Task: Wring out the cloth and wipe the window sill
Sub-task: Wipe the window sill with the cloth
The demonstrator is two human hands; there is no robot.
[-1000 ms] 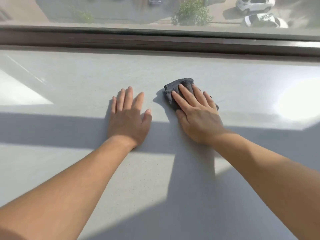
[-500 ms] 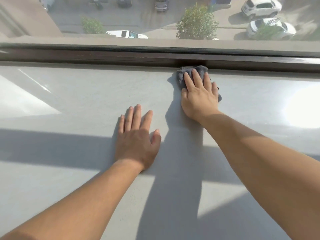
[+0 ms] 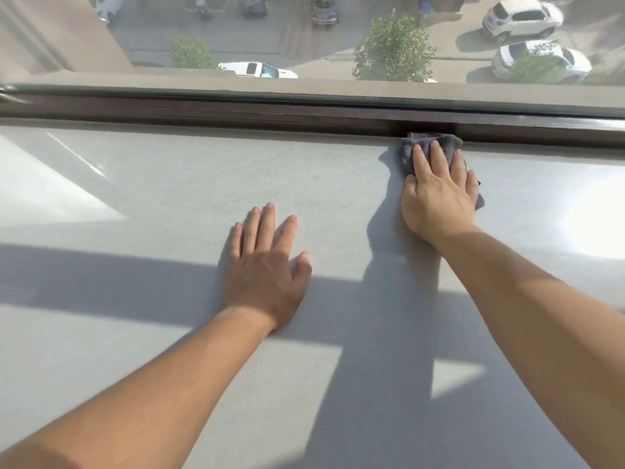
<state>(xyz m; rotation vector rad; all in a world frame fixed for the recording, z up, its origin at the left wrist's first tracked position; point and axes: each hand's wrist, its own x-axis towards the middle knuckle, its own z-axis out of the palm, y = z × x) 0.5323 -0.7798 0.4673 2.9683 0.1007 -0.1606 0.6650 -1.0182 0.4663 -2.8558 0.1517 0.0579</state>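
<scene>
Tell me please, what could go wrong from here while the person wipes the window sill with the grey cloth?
1. The cloth lies bunched against the dark window frame; it may push dust into that edge rather than lift it.
2. The right hand only presses with flat fingers, so the cloth might slip out from under it.
3. The left hand rests flat on the sill; that patch could be missed or marked.
</scene>
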